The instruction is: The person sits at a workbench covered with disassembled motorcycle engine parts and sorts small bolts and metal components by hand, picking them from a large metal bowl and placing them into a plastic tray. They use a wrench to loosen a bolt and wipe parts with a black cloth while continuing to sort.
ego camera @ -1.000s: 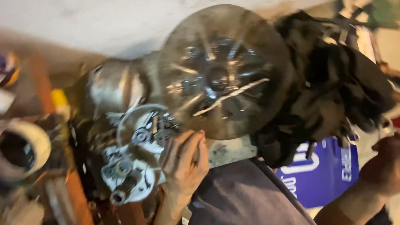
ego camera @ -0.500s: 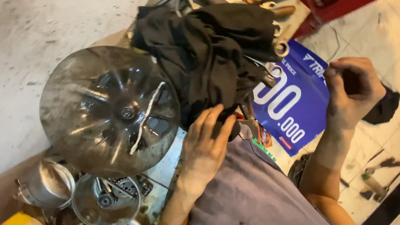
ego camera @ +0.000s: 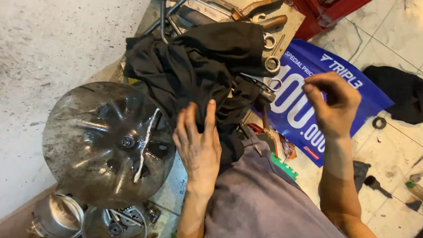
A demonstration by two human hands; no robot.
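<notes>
Shift: since half a second ago the view has swung; both hands now sit lower and nearer centre.
Left hand: fingers spread flat on the black cloth, loose grip, pinning it.
Right hand: fingertips pinched together over the blue banner; whether anything is held, I cannot tell.
Round dusty cover: left of centre, beside the cloth.
Wrenches: poking out at the cloth's upper right edge.

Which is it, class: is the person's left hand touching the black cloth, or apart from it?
Touching. The head view shows the left hand lying flat on the black cloth, its fingers spread across the folds with no gap visible.
</notes>
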